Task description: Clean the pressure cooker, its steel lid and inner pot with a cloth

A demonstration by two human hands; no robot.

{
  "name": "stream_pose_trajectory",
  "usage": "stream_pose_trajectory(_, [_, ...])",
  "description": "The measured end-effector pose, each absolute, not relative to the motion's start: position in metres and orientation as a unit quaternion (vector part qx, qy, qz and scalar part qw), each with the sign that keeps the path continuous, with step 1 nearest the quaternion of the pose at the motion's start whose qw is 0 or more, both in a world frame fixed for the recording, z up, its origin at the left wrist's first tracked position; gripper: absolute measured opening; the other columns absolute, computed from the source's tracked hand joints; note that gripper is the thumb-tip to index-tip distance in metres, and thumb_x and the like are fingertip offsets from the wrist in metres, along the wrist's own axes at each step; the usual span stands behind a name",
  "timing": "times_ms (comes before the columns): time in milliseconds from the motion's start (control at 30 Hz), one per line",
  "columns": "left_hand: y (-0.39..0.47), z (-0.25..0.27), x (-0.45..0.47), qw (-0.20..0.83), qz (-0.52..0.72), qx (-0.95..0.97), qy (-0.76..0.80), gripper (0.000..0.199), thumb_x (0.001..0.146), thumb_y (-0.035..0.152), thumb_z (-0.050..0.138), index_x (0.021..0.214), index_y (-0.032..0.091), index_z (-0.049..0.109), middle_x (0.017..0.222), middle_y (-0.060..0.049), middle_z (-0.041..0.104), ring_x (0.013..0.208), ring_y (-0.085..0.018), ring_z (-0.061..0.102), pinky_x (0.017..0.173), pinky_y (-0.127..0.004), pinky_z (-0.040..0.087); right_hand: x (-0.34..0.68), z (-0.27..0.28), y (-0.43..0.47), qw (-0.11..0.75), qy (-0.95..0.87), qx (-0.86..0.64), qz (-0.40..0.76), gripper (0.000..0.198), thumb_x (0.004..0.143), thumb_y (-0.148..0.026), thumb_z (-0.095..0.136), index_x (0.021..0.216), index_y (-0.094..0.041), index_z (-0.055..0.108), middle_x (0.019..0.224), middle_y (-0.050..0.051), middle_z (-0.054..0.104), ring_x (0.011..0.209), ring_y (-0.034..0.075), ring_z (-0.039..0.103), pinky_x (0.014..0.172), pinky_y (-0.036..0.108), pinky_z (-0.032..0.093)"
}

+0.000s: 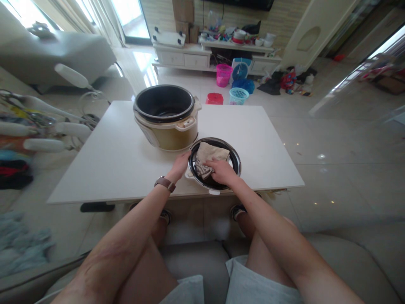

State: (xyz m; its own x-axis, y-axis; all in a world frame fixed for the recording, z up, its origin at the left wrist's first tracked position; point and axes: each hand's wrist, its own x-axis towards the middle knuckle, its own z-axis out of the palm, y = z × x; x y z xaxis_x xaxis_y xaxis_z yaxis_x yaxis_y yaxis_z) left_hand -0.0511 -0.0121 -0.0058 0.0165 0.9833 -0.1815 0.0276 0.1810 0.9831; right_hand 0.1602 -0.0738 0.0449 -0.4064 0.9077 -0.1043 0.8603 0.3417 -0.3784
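A pressure cooker lid (238, 159) lies upside down near the front edge of the white table, its dark inner side and metal rim facing up. My left hand (181, 164), with a watch on the wrist, grips the lid's left rim. Bunched inside the lid is a beige cloth (212, 153) with a dark pattern at one corner. My right hand (222, 171) presses on this cloth, its fingers closed against it. Behind the lid and to the left stands the electric pressure cooker (167, 135), uncovered, with a dark inner pot (163, 103) in it.
The white table (253, 139) stands in front of the sofa (199, 261) I sit on. A lamp with white arms (71, 76) is at the left. Beyond the table are a red stool (214, 99), a light blue basket (238, 96) and a pink basket (223, 75).
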Motion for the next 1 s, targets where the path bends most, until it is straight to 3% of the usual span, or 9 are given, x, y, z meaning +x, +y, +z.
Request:
stream_pose_trajectory(100, [-0.012,-0.007,-0.052,0.553,0.439,0.453,0.545,0.056,0.081,0.061,0.067,0.104,0.012,0.082,0.122,-0.014,0.08,0.117,-0.031,0.068,0.107,-0.043,0.048,0.168,0.048,-0.071,0.058,-0.83,-0.509,0.221,0.066,0.079,-0.007,0.058,0.14,-0.028,0.071,0.146,0.006,0.069,0.139,0.028,0.061,0.117,0.039,0.047])
stream_pose_trajectory(233, [-0.012,-0.006,-0.052,0.558,0.435,0.455,0.54,0.053,0.083,0.06,0.067,0.104,0.014,0.082,0.122,-0.013,0.08,0.12,-0.032,0.068,0.109,-0.045,0.048,0.192,0.054,-0.061,0.093,-0.816,-0.477,0.313,0.052,0.078,-0.009,0.057,0.123,-0.022,0.08,0.124,0.007,0.08,0.119,0.026,0.072,0.109,0.037,0.051])
stream_pose_trajectory(300, [-0.011,-0.004,-0.051,0.552,0.438,0.464,0.536,0.052,0.083,0.059,0.067,0.104,0.014,0.082,0.124,-0.013,0.079,0.123,-0.032,0.067,0.112,-0.046,0.046,0.206,0.057,-0.056,0.168,-0.785,-0.47,0.368,0.041,0.08,-0.014,0.057,0.114,-0.02,0.081,0.114,0.006,0.082,0.108,0.025,0.074,0.1,0.035,0.054])
stream_pose_trajectory(400, [-0.012,-0.001,-0.05,0.548,0.44,0.474,0.531,0.052,0.085,0.058,0.066,0.106,0.014,0.082,0.124,-0.013,0.079,0.124,-0.032,0.067,0.114,-0.046,0.045,0.225,0.061,-0.049,0.346,-0.71,-0.486,0.376,0.032,0.081,-0.023,0.058,0.104,-0.018,0.08,0.104,0.004,0.082,0.098,0.023,0.074,0.092,0.033,0.056])
stream_pose_trajectory(533, [-0.012,0.002,-0.048,0.539,0.428,0.48,0.544,0.049,0.088,0.054,0.063,0.106,0.013,0.082,0.122,-0.013,0.08,0.125,-0.033,0.068,0.115,-0.047,0.045,0.233,0.071,-0.047,0.557,-0.605,-0.519,0.235,0.025,0.083,-0.025,0.056,0.097,-0.018,0.076,0.096,0.004,0.079,0.094,0.021,0.07,0.09,0.033,0.056])
stream_pose_trajectory(600, [-0.012,0.003,-0.048,0.53,0.423,0.483,0.553,0.048,0.089,0.052,0.062,0.106,0.013,0.083,0.123,-0.013,0.08,0.125,-0.033,0.067,0.116,-0.047,0.045,0.226,0.074,-0.049,0.586,-0.577,-0.543,0.17,0.027,0.085,-0.025,0.055,0.101,-0.018,0.075,0.099,0.005,0.079,0.096,0.022,0.071,0.092,0.034,0.056])
stream_pose_trajectory(667, [-0.012,0.003,-0.048,0.525,0.423,0.487,0.556,0.047,0.09,0.051,0.061,0.107,0.013,0.083,0.124,-0.012,0.079,0.125,-0.033,0.067,0.116,-0.046,0.044,0.214,0.071,-0.052,0.531,-0.595,-0.586,0.144,0.032,0.087,-0.026,0.055,0.112,-0.021,0.074,0.105,0.006,0.08,0.1,0.024,0.072,0.095,0.036,0.056])
stream_pose_trajectory(867, [-0.014,0.008,-0.049,0.514,0.42,0.511,0.546,0.047,0.095,0.051,0.053,0.107,0.016,0.082,0.122,-0.009,0.08,0.123,-0.032,0.067,0.114,-0.047,0.046,0.169,0.038,-0.06,0.199,-0.754,-0.597,0.187,0.062,0.084,-0.014,0.058,0.144,-0.026,0.065,0.14,0.006,0.072,0.128,0.03,0.068,0.111,0.042,0.053])
stream_pose_trajectory(1000, [-0.014,0.006,-0.051,0.516,0.42,0.514,0.541,0.048,0.095,0.051,0.054,0.109,0.014,0.081,0.124,-0.011,0.079,0.123,-0.032,0.067,0.115,-0.045,0.045,0.149,0.03,-0.061,0.145,-0.798,-0.553,0.193,0.069,0.082,-0.009,0.056,0.148,-0.026,0.063,0.152,0.004,0.064,0.143,0.027,0.058,0.12,0.042,0.046])
